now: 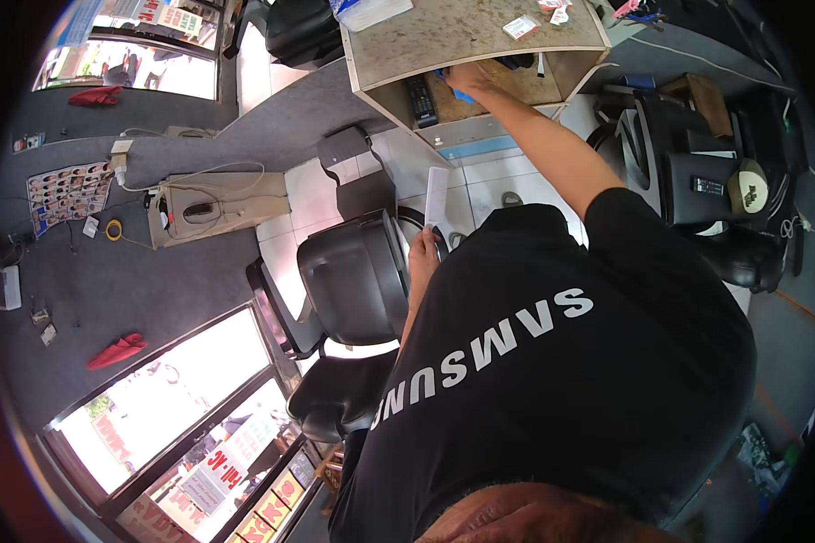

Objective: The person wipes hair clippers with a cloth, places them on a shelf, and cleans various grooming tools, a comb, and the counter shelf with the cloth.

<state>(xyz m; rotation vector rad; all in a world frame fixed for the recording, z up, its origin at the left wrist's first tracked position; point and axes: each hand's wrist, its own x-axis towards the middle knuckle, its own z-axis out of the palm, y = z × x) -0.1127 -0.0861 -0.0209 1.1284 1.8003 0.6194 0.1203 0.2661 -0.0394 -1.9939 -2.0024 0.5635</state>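
My left hand [421,258] is closed round the lower end of a long, flat white object [436,195], which looks like a comb and points up. At the end of my outstretched right arm, my right hand [466,79] is inside the open compartment of a wooden cabinet [480,52]. Blue material [463,96] shows at both sides of its closed fingers; its full shape is hidden. To the left of that hand, a black remote control [421,100] lies in the compartment.
A black chair [353,281] stands left of my body. At the right are a second remote [708,185] and a cap [749,192]. A wooden panel with cables [222,208] and red cloths [118,351] are at the left. Small packets [521,27] lie on the cabinet top.
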